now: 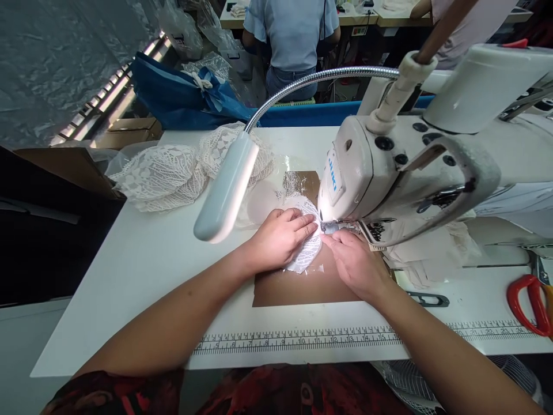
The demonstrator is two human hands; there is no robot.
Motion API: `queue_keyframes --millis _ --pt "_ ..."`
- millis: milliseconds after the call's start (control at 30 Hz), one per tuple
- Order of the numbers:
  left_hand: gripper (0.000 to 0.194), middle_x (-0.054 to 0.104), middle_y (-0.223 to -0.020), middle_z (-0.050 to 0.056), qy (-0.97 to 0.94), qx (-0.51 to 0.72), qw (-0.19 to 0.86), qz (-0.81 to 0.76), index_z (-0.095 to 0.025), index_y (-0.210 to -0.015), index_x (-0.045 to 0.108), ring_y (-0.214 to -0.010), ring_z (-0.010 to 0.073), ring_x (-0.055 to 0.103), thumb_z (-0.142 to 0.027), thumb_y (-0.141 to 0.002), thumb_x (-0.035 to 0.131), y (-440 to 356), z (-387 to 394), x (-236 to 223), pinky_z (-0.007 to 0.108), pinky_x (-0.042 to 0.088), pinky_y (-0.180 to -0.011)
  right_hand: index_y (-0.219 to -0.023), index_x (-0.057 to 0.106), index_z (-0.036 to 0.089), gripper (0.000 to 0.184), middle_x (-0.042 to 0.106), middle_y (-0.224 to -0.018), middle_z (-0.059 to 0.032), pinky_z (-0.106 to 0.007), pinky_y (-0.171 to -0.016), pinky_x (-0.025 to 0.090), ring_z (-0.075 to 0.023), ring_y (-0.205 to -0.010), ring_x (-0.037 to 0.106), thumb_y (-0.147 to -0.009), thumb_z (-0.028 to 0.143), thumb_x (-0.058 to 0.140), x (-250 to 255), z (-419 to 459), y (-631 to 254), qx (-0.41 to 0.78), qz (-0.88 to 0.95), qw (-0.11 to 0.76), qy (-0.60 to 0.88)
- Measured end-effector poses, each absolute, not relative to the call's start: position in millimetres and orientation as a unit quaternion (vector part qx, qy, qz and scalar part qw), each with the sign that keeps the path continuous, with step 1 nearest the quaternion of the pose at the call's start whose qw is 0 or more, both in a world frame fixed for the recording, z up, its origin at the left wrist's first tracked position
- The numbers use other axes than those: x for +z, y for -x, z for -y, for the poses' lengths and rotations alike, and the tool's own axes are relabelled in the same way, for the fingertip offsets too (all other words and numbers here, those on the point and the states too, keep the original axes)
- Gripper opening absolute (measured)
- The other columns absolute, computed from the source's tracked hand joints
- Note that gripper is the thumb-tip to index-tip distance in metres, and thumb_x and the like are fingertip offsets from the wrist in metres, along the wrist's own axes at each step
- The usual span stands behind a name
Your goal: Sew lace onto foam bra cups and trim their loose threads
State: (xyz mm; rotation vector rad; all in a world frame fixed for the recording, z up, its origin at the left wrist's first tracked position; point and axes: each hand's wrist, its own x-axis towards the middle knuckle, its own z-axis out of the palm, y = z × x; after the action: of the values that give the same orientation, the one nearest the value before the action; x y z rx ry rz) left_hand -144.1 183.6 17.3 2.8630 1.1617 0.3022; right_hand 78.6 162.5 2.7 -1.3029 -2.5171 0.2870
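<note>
A white lace piece (pixel 307 253), rounded like a cup, lies under the needle end of a white sewing machine (pixel 352 167). My left hand (pixel 280 239) rests on top of it, fingers stretched toward the presser foot (pixel 332 227). Just right of the foot's front, my right hand (pixel 352 259) pinches the lace's edge with its fingertips; the thumb is partly hidden. Brown cardboard (pixel 298 291) is taped flat on the table beneath both hands. A pale round cup (pixel 261 203) sits behind my left hand.
White lace pieces (pixel 164 176) are heaped at the back left. A gooseneck lamp (pixel 227 187) hangs over the table (pixel 142 276). Red-handled scissors (pixel 529 305) and a grey thread snipper (pixel 427 299) lie right, near a printed ruler (pixel 302 342). A person (pixel 291 40) sits beyond.
</note>
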Motion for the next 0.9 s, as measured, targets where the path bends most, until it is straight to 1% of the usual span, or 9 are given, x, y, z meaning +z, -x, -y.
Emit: queue_keyframes --millis 133,200,267,333,433,567,667,767,900 --pt "0.036 0.06 -0.13 0.014 -0.924 0.097 0.002 -0.371 -0.012 -0.127 0.058 -0.109 0.0284 0.052 -0.019 -0.095 0.044 145.6 -177.6 20.6 0.041 0.041 -0.086 -0.121 0.067 0.021 0.043 0.068 -0.099 -0.0107 -0.033 -0.073 0.051 -0.0221 -0.086 0.061 -0.09 0.01 0.039 2.3 -161.0 -81.8 0.116 0.857 0.166 0.474" --pt "0.032 0.061 -0.126 0.014 -0.928 0.107 0.015 -0.357 -0.013 -0.123 0.06 -0.107 0.0266 0.054 -0.022 -0.096 0.044 145.9 -172.9 22.6 0.039 0.042 -0.086 -0.12 0.067 0.023 0.041 0.068 -0.106 -0.01 -0.033 -0.075 0.052 -0.0229 -0.092 0.062 -0.09 0.012 0.041 1.8 -160.2 -84.1 0.112 0.852 0.182 0.477" --pt "0.029 0.064 -0.115 0.013 -0.93 0.111 0.042 -0.348 -0.014 -0.115 0.063 -0.099 0.0238 0.057 -0.029 -0.096 0.046 145.0 -168.6 23.8 0.037 0.043 -0.083 -0.119 0.067 0.024 0.039 0.068 -0.108 -0.0091 -0.033 -0.077 0.052 -0.0233 -0.095 0.062 -0.09 0.013 0.043 1.3 -159.7 -85.7 0.106 0.852 0.192 0.476" --pt "0.028 0.066 -0.098 0.011 -0.927 0.107 0.056 -0.354 -0.014 -0.102 0.066 -0.087 0.0214 0.057 -0.034 -0.097 0.047 142.9 -166.1 23.4 0.034 0.043 -0.077 -0.117 0.068 0.023 0.038 0.069 -0.107 -0.0092 -0.034 -0.077 0.052 -0.0237 -0.096 0.062 -0.091 0.014 0.043 1.2 -159.6 -86.2 0.107 0.853 0.194 0.473" --pt "0.029 0.064 -0.081 0.008 -0.918 0.113 0.064 -0.376 -0.014 -0.082 0.064 -0.075 0.0184 0.055 -0.029 -0.098 0.044 140.4 -166.9 21.4 0.03 0.042 -0.068 -0.115 0.068 0.023 0.036 0.069 -0.104 -0.0092 -0.033 -0.075 0.051 -0.0236 -0.094 0.062 -0.091 0.015 0.043 1.8 -160.1 -85.6 0.11 0.853 0.191 0.473" --pt "0.028 0.065 -0.081 0.006 -0.906 0.15 0.139 -0.371 -0.014 -0.083 0.063 -0.075 0.0164 0.056 -0.025 -0.098 0.042 143.1 -172.8 23.2 0.027 0.045 -0.071 -0.112 0.069 0.023 0.036 0.069 -0.101 -0.0082 -0.031 -0.074 0.049 -0.0224 -0.092 0.061 -0.089 0.013 0.043 4.5 -160.5 -84.2 0.104 0.856 0.188 0.471" --pt "0.03 0.064 -0.078 0.005 -0.898 0.15 0.186 -0.37 -0.015 -0.079 0.062 -0.073 0.0157 0.056 -0.024 -0.098 0.04 146.2 -176.7 27.2 0.027 0.046 -0.074 -0.111 0.07 0.023 0.036 0.069 -0.099 -0.008 -0.031 -0.074 0.047 -0.0224 -0.09 0.06 -0.09 0.013 0.042 7.6 -160.4 -83.4 0.092 0.858 0.187 0.469" --pt "0.032 0.062 -0.075 0.005 -0.89 0.147 0.207 -0.378 -0.015 -0.076 0.06 -0.072 0.0161 0.055 -0.026 -0.097 0.038 147.0 -179.3 29.6 0.027 0.046 -0.072 -0.111 0.07 0.024 0.036 0.068 -0.099 -0.0069 -0.03 -0.071 0.045 -0.0212 -0.087 0.059 -0.089 0.012 0.043 10.0 -160.3 -82.3 0.087 0.866 0.179 0.459" --pt "0.035 0.06 -0.072 0.004 -0.886 0.148 0.217 -0.382 -0.015 -0.073 0.058 -0.068 0.0153 0.054 -0.029 -0.097 0.037 147.6 -180.7 31.2 0.027 0.043 -0.067 -0.112 0.069 0.022 0.043 0.065 -0.094 -0.0055 -0.029 -0.067 0.039 -0.019 -0.08 0.053 -0.083 0.005 0.043 10.9 -159.4 -80.5 0.059 0.893 0.154 0.419"
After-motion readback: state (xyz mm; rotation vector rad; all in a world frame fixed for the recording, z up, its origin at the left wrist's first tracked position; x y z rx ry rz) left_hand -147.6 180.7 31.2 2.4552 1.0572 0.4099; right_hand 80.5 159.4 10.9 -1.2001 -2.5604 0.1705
